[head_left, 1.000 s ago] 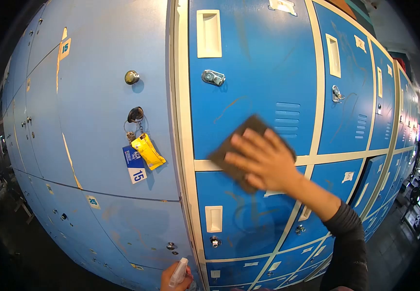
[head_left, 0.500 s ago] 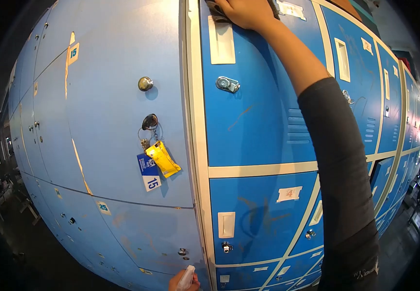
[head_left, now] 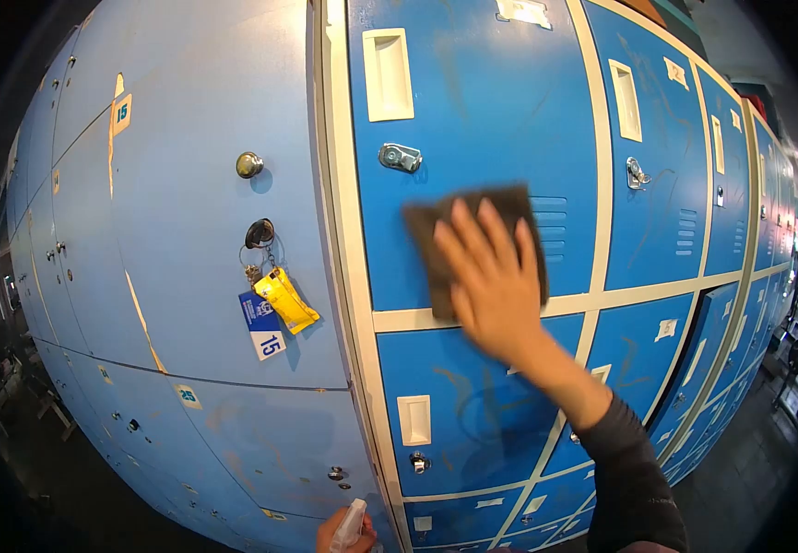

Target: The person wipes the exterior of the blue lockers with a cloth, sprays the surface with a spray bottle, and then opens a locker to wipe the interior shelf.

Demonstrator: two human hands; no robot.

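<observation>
My right hand [head_left: 496,286] lies with fingers spread over a dark grey-brown cloth [head_left: 429,249], holding it against the upper blue locker door [head_left: 472,120]. The cloth is slightly blurred and covers the door's lower part, reaching over the cream frame strip below. On that door are a cream recessed handle [head_left: 389,76] and a metal lock [head_left: 400,158]. At the bottom edge my left hand [head_left: 330,533] is wrapped round a spray bottle with a whitish nozzle [head_left: 354,518]; the bottle's body is mostly out of view.
On the left, a pale blue locker door [head_left: 205,276] has a round knob [head_left: 249,165] and hanging keys with a yellow packet [head_left: 286,301] and a numbered tag [head_left: 261,324]. A narrow locker door [head_left: 697,346] stands ajar on the right. Smudges mark the lower blue door [head_left: 482,415].
My right hand and the cloth have moved down from the top of the upper blue door to its lower part. The view has shifted slightly. My left hand still holds the spray bottle.
</observation>
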